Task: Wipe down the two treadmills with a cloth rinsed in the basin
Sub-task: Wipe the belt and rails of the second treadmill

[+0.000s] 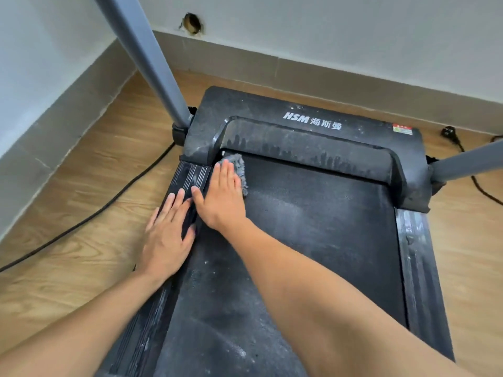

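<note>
The right hand (pixel 221 198) lies flat with straight fingers on a grey cloth (pixel 239 162), pressing it onto the front left corner of the treadmill (pixel 272 112) belt (pixel 326 227), right against the dusty motor cover. The left hand (pixel 167 235) rests flat, fingers straight and holding nothing, on the left side rail (pixel 190 174). A black cord (pixel 109 203) trails over the wooden floor (pixel 89 164) beside it.

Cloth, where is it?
Head view: the cloth is under the right hand, at the belt's far left corner, by the motor cover.
</note>
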`<state>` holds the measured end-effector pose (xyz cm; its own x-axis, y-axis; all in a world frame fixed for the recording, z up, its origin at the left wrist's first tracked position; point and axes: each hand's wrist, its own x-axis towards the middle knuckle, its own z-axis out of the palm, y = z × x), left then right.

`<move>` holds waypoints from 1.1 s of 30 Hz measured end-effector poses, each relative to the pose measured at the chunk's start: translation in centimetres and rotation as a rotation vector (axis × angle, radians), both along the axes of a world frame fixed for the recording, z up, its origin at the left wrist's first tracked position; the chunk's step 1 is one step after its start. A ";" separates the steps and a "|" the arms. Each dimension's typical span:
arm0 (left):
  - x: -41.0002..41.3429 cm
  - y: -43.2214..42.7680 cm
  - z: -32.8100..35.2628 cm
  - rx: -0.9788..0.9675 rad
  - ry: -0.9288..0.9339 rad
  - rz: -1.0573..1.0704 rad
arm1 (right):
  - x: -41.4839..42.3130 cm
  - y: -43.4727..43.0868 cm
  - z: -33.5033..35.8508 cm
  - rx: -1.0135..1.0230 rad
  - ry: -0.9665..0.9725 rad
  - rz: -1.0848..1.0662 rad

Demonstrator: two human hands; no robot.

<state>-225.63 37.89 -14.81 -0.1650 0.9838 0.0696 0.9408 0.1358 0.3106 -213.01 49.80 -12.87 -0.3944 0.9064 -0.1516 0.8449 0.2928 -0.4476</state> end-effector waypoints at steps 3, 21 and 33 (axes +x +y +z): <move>-0.8 0.0 0.9 0.017 0.004 -0.018 | 3.0 0.7 -0.1 0.059 -0.121 0.263; -0.5 0.9 2.6 -0.016 0.022 -0.038 | 22.6 -2.0 -0.4 0.007 -0.179 -0.512; -0.6 2.0 4.8 -0.053 -0.004 -0.018 | 9.6 -4.4 0.6 0.068 -0.221 0.237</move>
<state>-226.28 39.84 -10.00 -0.1471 0.9890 0.0171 0.9421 0.1348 0.3069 -203.45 45.38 -12.25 -0.5600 0.8042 -0.1990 0.8241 0.5161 -0.2335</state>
